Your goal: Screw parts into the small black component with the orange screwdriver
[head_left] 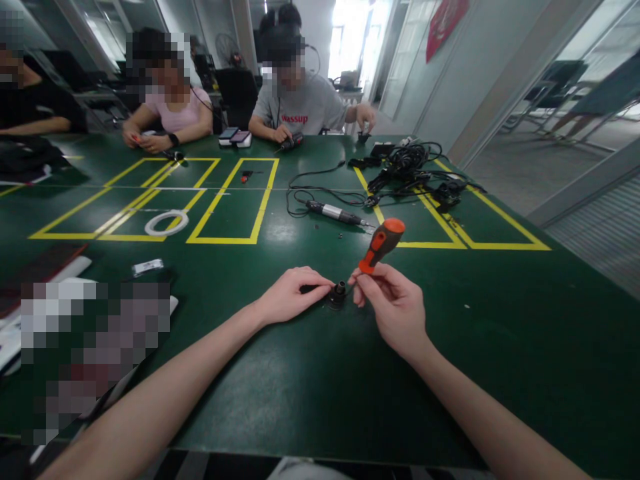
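Observation:
A small dark round part (338, 293) stands on the green table (280, 400), between my two hands. My left hand (296, 293) lies to its left, thumb and fingertips closed against the part's side. In my right hand (393, 300) is an orange and black screwdriver (383, 245), gripped low on the handle by thumb and fingers. Its handle tilts up and to the right; the shaft is mostly hidden by my fingers, and I cannot make out whether the tip touches the part.
Beyond my hands lies a corded electric screwdriver (334, 213), with a cable tangle (410, 167) behind it. A white ring (167, 223) and a small packet (147, 267) are at left. Across the table sit people, one (305, 100) holding a dark tool.

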Motion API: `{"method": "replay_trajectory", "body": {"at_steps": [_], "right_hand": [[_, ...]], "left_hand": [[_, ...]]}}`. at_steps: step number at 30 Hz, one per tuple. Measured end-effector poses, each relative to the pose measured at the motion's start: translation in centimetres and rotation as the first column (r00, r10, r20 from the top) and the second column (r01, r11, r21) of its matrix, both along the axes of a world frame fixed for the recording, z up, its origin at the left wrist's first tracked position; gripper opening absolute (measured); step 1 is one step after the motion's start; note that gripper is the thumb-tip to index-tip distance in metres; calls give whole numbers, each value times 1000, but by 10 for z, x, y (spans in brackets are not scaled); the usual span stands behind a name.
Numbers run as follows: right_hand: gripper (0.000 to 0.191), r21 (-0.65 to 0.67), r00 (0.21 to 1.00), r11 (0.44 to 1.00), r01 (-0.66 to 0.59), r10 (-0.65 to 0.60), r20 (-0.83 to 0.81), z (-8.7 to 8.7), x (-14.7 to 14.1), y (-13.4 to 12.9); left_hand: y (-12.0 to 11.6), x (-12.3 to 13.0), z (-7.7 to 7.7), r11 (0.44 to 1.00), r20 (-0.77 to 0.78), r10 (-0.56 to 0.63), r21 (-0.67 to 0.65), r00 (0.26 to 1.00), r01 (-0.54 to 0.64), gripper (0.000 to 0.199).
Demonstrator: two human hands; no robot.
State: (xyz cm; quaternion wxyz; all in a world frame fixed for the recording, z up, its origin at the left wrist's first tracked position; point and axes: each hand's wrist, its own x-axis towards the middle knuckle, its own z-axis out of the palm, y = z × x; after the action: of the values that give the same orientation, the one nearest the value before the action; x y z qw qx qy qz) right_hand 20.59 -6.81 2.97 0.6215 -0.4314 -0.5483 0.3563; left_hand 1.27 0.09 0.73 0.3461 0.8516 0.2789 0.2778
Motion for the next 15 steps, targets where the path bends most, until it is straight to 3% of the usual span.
{"method": "replay_trajectory", "body": {"at_steps": [15], "right_hand": [[20,6,996,998,-61,61,-64,-4,1,1]], "left_hand": [[0,0,1,1000,-10,-3,-8,1000,3,23]]}}
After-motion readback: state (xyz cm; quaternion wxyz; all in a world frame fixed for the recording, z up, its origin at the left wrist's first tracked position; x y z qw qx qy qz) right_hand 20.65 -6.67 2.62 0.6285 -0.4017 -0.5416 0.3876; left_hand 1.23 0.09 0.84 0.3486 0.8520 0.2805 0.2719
